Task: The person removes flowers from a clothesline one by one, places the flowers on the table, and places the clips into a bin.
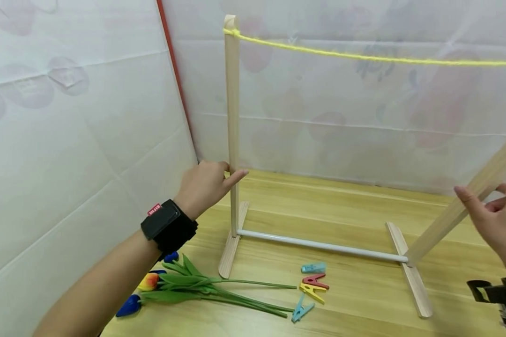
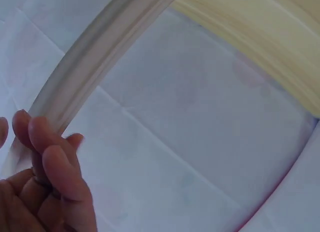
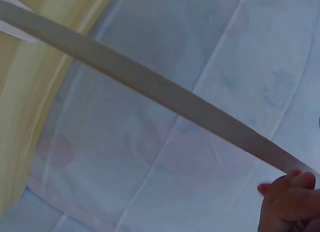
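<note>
The only writing you can see is a small red tag with white letters on the black strap at your left wrist, too small to read for sure. Your left hand holds the left post of the rack about halfway up, thumb behind and index finger stretched across the front; the left wrist view shows the fingers curled round the post, so that hand grips it. Your right hand is at the right post, fingertips touching it from both sides in a light pinch; the right wrist view shows only the fingertips at the post's lower edge. Only the head view shows the whole rack: both posts stand on flat wooden feet on the table, joined low down by a white rod, with a yellow string tied near the top of the left post and running off to the right. Only that view shows what lies in front of the rack: artificial tulips with green stems, and just right of them four small pegs, blue, red, yellow and blue. The wrist views add the white sheet behind, faintly patterned.
</note>
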